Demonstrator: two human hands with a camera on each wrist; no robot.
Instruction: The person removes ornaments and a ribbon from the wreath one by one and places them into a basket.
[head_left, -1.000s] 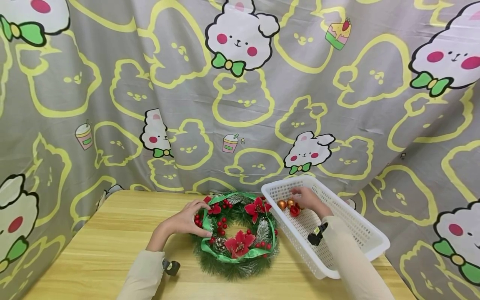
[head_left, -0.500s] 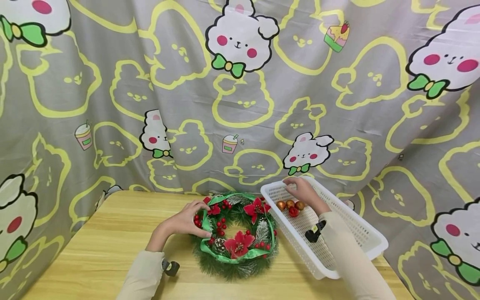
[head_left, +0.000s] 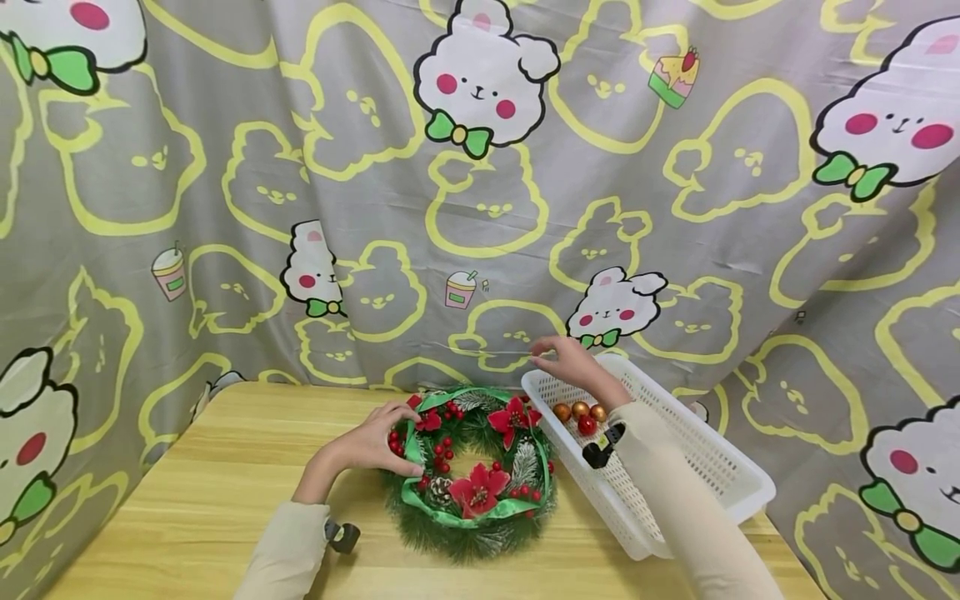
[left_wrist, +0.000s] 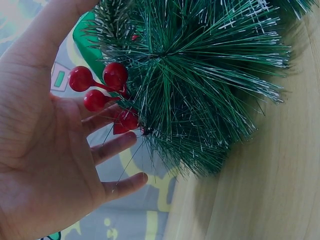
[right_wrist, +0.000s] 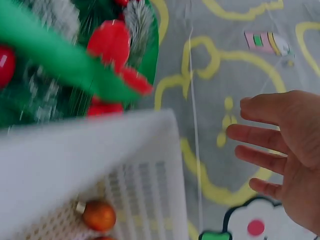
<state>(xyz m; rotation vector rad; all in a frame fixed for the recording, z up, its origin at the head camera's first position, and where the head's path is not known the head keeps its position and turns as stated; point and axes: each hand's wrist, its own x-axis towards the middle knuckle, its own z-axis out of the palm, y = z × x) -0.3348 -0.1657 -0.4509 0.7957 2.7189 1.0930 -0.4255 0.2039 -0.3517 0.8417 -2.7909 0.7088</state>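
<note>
A green wreath (head_left: 480,533) with red flowers, red berries, a pine cone and a green ribbon (head_left: 420,498) lies on the table. My left hand (head_left: 375,442) rests at its left side, thumb and fingers spread along the edge. In the left wrist view, the fingers reach behind a cluster of red berries (left_wrist: 95,100), with the palm apart from the needles. My right hand (head_left: 573,365) hovers over the far left corner of a white plastic basket (head_left: 600,492), fingers loosely extended and holding nothing visible. Inside the basket lie three gold-orange baubles (head_left: 580,410) and a red one (head_left: 587,426).
The wooden table (head_left: 225,467) reaches back to a grey patterned curtain (head_left: 390,200), which hangs close behind wreath and basket. The basket's raised left rim (head_left: 558,446) stands right beside the wreath. A small black camera (head_left: 602,446) sits on my right wrist.
My right hand has lifted from beside the baubles and moved left and back, past the basket's far rim. The baubles stay inside. My left hand and the wreath have stayed put.
</note>
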